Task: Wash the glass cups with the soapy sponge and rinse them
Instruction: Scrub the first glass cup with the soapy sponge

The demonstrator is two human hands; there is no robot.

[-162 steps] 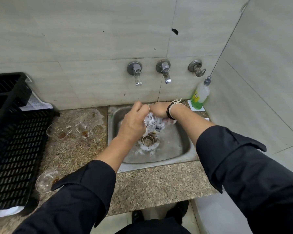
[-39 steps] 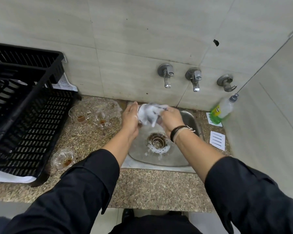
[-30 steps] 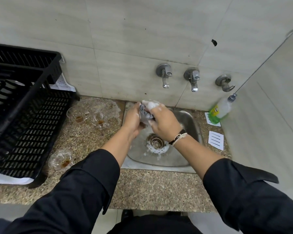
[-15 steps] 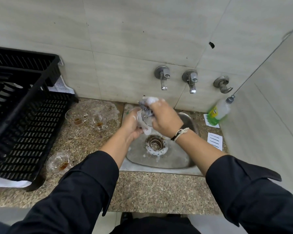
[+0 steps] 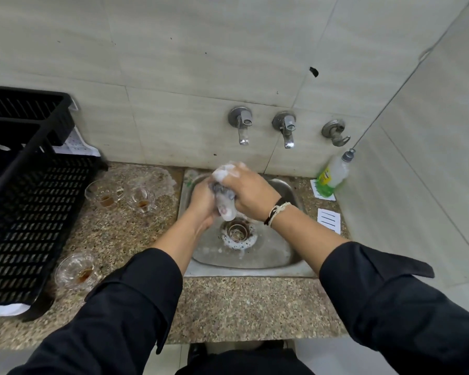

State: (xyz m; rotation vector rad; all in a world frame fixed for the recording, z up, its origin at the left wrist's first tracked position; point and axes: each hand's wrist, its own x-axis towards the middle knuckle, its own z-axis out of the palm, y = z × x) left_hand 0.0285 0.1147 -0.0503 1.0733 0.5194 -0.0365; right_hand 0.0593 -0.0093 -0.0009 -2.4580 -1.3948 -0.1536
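Note:
Over the steel sink point(image 5: 244, 272) my two hands are pressed together. My left hand point(image 5: 201, 203) is wrapped around a suds-covered glass cup point(image 5: 228, 212), which is mostly hidden. My right hand point(image 5: 251, 193) is closed on the soapy sponge point(image 5: 223, 171), its grey scrubbing side point(image 5: 222, 191) pressed against the cup. Three used glass cups with brown dregs stand on the granite counter on the left: two near the wall point(image 5: 103, 194) point(image 5: 142, 201) and one nearer me point(image 5: 77, 270).
A black plastic dish rack point(image 5: 25, 212) fills the left counter. Two taps point(image 5: 241, 125) point(image 5: 286, 127) stick out of the tiled wall above the sink, with no water running. A green dish-soap bottle point(image 5: 332, 176) leans in the right corner. Foam rings the drain point(image 5: 237, 234).
My hands have kept rubbing the sponge around the cup, with my right hand rotating over the top of it. The cups on the counter have not moved.

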